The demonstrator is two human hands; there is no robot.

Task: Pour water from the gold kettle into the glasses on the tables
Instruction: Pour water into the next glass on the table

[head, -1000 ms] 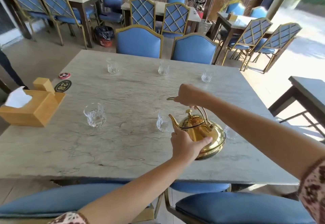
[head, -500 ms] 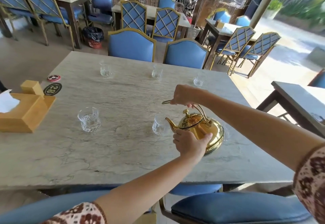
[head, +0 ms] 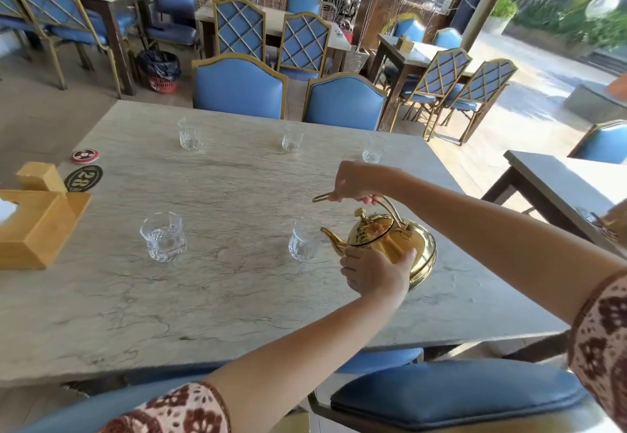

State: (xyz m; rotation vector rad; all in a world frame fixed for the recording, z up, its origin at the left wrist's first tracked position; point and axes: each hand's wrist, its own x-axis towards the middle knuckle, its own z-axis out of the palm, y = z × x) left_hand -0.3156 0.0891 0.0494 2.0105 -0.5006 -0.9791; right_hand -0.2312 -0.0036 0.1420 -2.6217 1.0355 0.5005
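The gold kettle (head: 395, 246) is tilted to the left above the marble table (head: 237, 296), its spout right at the rim of a clear glass (head: 303, 240). My right hand (head: 356, 183) grips the kettle's handle from above. My left hand (head: 375, 274) cups the near side of its body. Another glass (head: 163, 236) stands to the left. Three more glasses (head: 190, 135) (head: 291, 138) (head: 373, 150) line the far edge. I cannot make out a water stream.
A wooden tissue box (head: 37, 225) sits at the table's left edge beside a number disc (head: 83, 178) and a red coaster (head: 84, 156). Blue chairs (head: 239, 88) stand at the far side and at the near edge (head: 454, 392). Another table (head: 570, 188) is at right.
The kettle has stayed tilted at the same glass with both hands holding it. My view has shifted slightly, so the table sits a little lower and farther left.
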